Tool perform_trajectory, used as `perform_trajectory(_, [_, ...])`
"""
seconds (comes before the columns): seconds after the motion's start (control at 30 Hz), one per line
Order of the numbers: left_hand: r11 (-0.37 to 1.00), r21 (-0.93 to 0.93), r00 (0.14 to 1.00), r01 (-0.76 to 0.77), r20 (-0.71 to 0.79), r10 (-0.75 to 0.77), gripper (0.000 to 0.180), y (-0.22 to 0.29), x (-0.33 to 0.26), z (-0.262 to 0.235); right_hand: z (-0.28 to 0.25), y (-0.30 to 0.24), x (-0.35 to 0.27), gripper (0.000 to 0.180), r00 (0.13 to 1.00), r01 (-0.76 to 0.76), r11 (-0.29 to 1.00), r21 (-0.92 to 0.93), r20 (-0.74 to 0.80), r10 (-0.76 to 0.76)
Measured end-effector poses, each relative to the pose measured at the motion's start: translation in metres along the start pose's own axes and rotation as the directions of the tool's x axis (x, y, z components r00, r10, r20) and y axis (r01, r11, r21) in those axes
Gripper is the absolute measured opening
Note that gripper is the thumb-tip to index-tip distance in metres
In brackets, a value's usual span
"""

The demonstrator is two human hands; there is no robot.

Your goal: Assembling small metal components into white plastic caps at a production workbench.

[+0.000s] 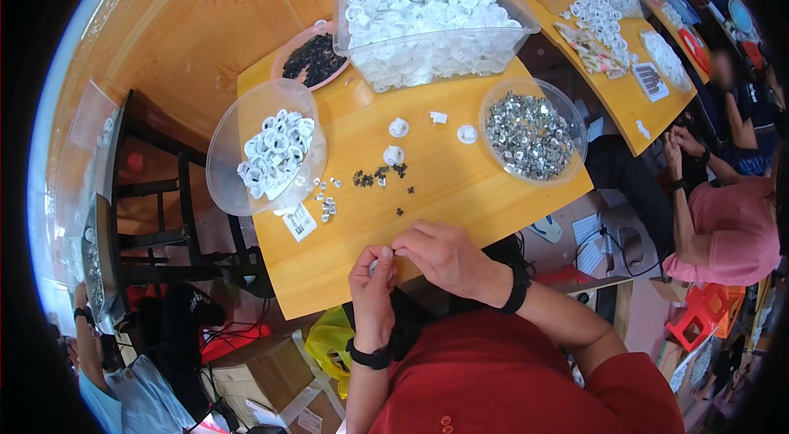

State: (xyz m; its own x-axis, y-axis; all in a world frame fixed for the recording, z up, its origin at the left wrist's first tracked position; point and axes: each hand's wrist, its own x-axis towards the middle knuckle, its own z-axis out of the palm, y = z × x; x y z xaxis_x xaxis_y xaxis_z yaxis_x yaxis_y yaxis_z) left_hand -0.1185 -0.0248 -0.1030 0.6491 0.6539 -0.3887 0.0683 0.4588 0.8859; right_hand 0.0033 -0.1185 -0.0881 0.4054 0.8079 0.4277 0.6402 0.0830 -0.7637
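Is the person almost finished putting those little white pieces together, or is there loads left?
Some look done: a round clear bowl holds a small pile of white rings. In hand: the left hand and right hand pinch one small white piece together at the table edge. Lots left: the big clear tub is heaped with white pieces, and the bowl of silver parts is full.

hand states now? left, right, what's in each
Left hand: closed, pinching a small white part at the table edge.
Right hand: closed, fingertips at the same part; whether it holds anything of its own cannot be told.
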Motion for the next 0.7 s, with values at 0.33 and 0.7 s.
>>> perform_trajectory(0.33, [0.991, -0.133, 0.978, 0.022, 0.208, 0.006, 0.014, 0.004, -0.001, -0.012, -0.012, 0.001, 0.005, 0.008, 0.982, 0.177, 0.984, 0.012, 0.071, -0.177])
perform_trajectory(0.7, [0.978, 0.134, 0.986, -0.160, 0.071, 0.152, 0.017, 0.009, -0.003, -0.004, -0.004, -0.003, 0.001, 0.005, 0.980, 0.185, 0.974, -0.130, -0.043, -0.192])
